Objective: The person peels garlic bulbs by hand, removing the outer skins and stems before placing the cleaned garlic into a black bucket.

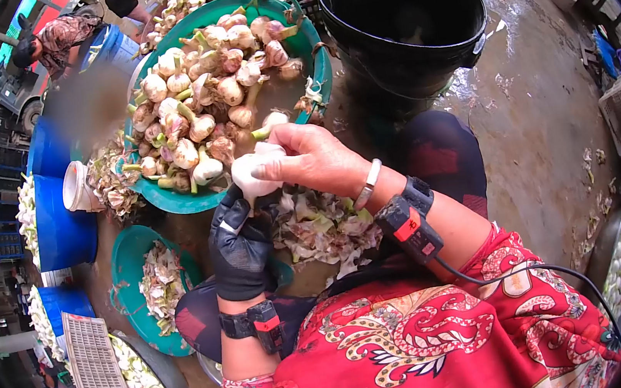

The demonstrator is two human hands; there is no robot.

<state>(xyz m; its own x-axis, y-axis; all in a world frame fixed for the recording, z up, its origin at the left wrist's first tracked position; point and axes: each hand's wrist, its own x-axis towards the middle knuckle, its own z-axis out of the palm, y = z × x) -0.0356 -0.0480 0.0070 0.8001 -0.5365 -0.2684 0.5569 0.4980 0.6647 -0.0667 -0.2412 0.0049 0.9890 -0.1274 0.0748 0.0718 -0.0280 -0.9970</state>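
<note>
White garlic bulb (249, 177) gripped by gloved left hand (239, 245) and bare right hand (318, 160), loose peelings (323, 230) below, green basin (323, 76) of unpeeled heads (229, 90) beyond

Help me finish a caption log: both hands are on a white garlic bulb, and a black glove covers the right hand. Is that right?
Not quite: the head view shows the black glove on the left hand, not the right hand. Both hands are on the white garlic bulb, as you say.
</note>
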